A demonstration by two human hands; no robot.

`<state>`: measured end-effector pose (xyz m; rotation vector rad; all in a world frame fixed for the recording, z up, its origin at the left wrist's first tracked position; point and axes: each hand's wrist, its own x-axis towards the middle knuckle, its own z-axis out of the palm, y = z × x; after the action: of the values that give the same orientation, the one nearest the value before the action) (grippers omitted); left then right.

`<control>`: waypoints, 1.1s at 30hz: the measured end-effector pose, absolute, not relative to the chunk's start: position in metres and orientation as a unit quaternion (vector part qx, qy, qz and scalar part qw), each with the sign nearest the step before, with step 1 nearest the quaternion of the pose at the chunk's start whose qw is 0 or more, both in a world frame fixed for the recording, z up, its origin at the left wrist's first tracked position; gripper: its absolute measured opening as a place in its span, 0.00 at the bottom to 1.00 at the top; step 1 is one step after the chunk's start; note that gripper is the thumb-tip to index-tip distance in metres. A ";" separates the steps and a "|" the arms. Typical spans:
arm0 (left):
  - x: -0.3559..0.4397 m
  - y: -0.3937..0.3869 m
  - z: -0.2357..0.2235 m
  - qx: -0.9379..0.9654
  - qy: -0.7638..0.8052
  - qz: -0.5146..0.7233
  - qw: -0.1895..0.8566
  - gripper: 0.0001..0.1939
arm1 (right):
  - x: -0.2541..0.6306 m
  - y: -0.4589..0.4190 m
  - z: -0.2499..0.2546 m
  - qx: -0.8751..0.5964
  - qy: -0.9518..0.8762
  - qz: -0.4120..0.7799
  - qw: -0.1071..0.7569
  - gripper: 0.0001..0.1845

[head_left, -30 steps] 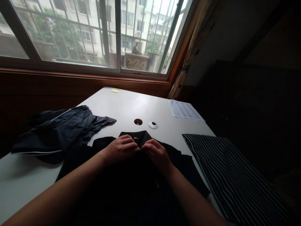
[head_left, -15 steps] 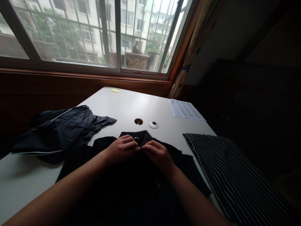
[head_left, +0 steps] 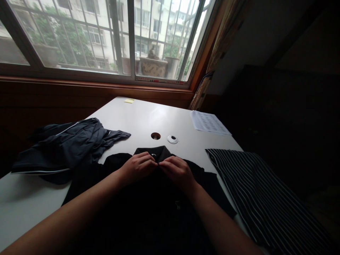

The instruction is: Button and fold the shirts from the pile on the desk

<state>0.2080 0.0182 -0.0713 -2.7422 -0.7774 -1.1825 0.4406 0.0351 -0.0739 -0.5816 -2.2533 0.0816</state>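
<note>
A black collared shirt (head_left: 148, 212) lies spread on the white table (head_left: 143, 117), its collar (head_left: 165, 153) toward the window. My left hand (head_left: 139, 165) pinches the front of the neck opening from the left. From the right, my right hand (head_left: 177, 170) pinches the same spot, so that the fingertips of both hands nearly meet just below the collar. Whatever small part sits between the fingertips is hidden. A small light mark (head_left: 177, 204) shows on the shirt's chest.
Left of the shirt lies a crumpled dark grey garment (head_left: 77, 145) with white piping. A striped dark cloth (head_left: 260, 184) covers the right side. Beyond the collar are a round table hole (head_left: 156, 136), a white ring cover (head_left: 172, 139), printed sheets (head_left: 209, 123) and a yellow note (head_left: 129, 101).
Both hands keep their pinch at the neck opening, with only slight finger shifts. The whole view has moved very slightly.
</note>
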 end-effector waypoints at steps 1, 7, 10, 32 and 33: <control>0.208 0.019 -0.072 -0.885 -0.253 -0.389 0.011 0.06 | 0.440 0.035 -0.075 -0.235 -0.886 0.040 0.398 0.06; 0.208 0.020 -0.075 -0.866 -0.280 -0.410 -0.065 0.06 | 0.436 0.033 -0.076 -0.259 -0.874 0.074 0.404 0.03; 0.208 0.020 -0.075 -0.858 -0.296 -0.411 -0.086 0.07 | 0.436 0.032 -0.075 -0.262 -0.874 0.079 0.401 0.04; 0.205 0.023 -0.085 -0.868 -0.296 -0.384 -0.108 0.07 | 0.438 0.036 -0.074 -0.232 -0.913 0.026 0.334 0.05; 0.204 0.023 -0.085 -0.873 -0.291 -0.375 -0.114 0.08 | 0.438 0.036 -0.074 -0.229 -0.914 0.012 0.334 0.05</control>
<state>0.2039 0.0232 -0.0845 -2.9597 -0.9861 -1.2731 0.4378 0.0356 -0.0738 -0.5976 -2.3863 0.0314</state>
